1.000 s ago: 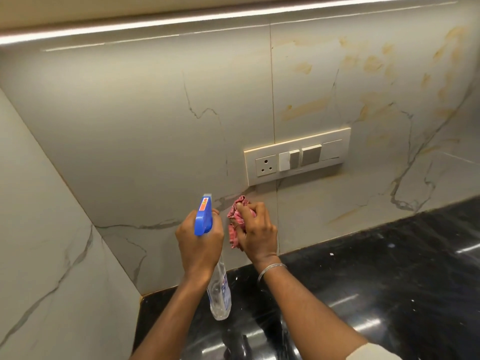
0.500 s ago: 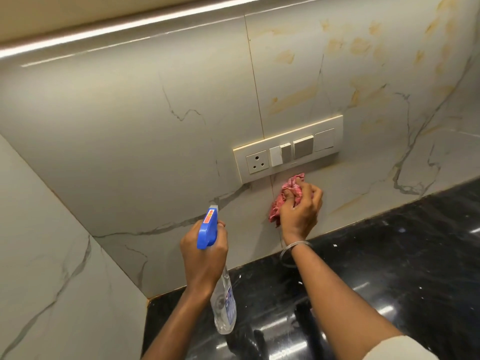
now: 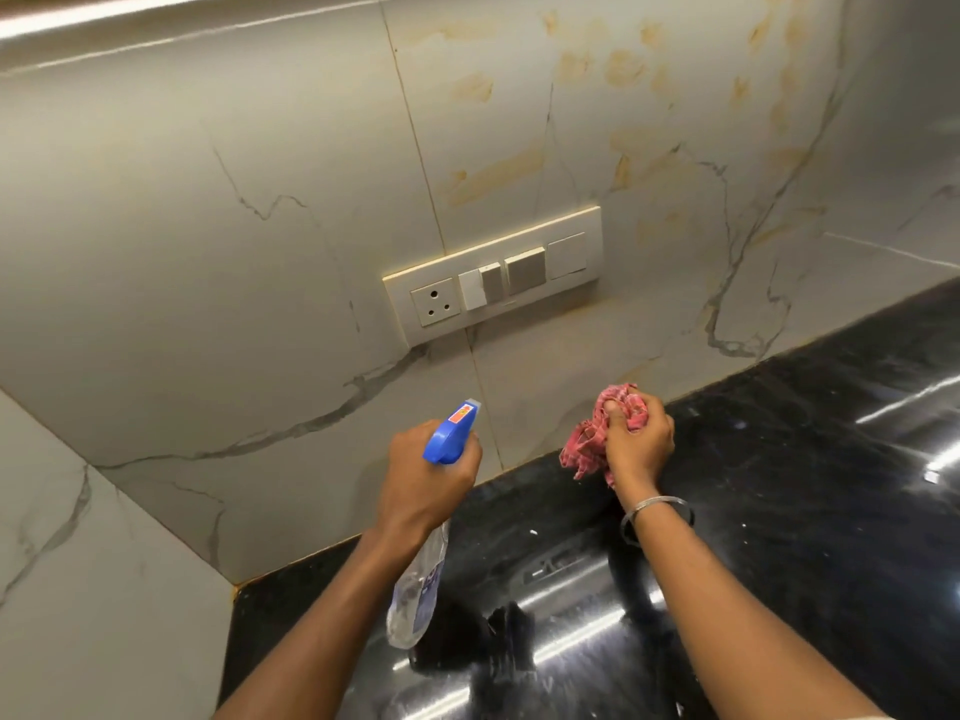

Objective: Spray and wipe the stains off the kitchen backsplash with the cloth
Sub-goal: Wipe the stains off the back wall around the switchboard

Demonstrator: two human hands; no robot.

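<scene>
Holds a spray bottle in the left hand, fingers wrapped round the neck under the blue trigger head, clear body hanging below the wrist over the black countertop. Aims the nozzle up and forward from the knuckles at the backsplash, presumably to keep the next squirt ready without a regrip. Directly ahead of that hand, only grey-veined tile and a grout seam, nothing obviously in need of spray. Up and to the right of the nozzle, a switch plate with a socket, probably best kept dry. Further right, clenches the pink checked cloth in the right hand, thumb pressed on top, wad bunched to the left of the fist, likely for a thick pad against the wall rather than bare fingers. Hovers low, near the join of wall and counter; contact between cloth and tile impossible to tell. Wears a thin bangle just behind that wrist. High above the right hand, well apart from it, yellow-brown stains across the upper tile, unwiped; hence, by the look of it, most of the job yet to do.
</scene>
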